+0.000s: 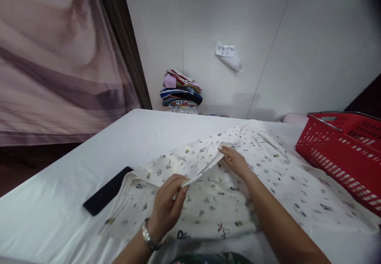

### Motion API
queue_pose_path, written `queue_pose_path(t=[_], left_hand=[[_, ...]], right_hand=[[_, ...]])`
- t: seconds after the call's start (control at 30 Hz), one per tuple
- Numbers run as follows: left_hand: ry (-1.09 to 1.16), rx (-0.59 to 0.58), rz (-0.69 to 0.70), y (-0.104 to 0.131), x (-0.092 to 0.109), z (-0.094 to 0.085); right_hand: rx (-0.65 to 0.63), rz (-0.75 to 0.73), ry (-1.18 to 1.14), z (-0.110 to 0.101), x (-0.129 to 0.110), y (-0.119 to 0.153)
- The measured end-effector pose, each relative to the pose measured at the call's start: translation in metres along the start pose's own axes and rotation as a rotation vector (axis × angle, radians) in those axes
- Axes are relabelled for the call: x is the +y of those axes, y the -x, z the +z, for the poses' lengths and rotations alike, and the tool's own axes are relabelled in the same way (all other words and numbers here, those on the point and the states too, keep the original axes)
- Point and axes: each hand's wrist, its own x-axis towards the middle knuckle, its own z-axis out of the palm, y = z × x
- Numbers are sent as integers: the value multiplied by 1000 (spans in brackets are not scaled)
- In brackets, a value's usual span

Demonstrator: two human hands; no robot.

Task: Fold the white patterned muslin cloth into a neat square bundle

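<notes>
A thin white cloth (208,208) printed with small grey, green and brown motifs lies spread and partly folded over the table. My left hand (170,200), with a silver bracelet at the wrist, pinches a raised edge of it near the middle. Further along the same edge, up and to the right, my right hand (235,161) grips the fabric between thumb and fingers. Between the two hands the edge runs taut and lifted off the layer below. Part of the cloth's right side passes beside a red basket (333,153).
Left of the cloth lies a flat black object (107,190), partly covered by its edge. The table (74,176) wears a white cover. Behind its far edge stands a stack of folded fabrics (181,91) against the wall. A pink curtain (59,66) hangs at left.
</notes>
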Motion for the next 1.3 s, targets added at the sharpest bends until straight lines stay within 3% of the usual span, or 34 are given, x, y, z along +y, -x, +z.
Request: queue_pose_path(t=[0.17,0.4,0.67,0.93,1.17,1.3], left_hand=[[-22,62,4,-3,4,-11],[-129,178,-13,0,-8,-22],[-184,216,-37,0,-14,-27],[-195,186,-37,3,-13,-29],[-247,226,-42,1,-17,-32],[-263,231,-51,3,-19,-35]], right_hand=[[-75,-36,-103,2,17,-17],[44,70,-136,7,39,-21],[56,36,-13,-7,38,-22],[-77,-67,-44,-13,42,-26],[31,-100,-12,-23,43,-22],[-10,-122,31,-26,43,-17]])
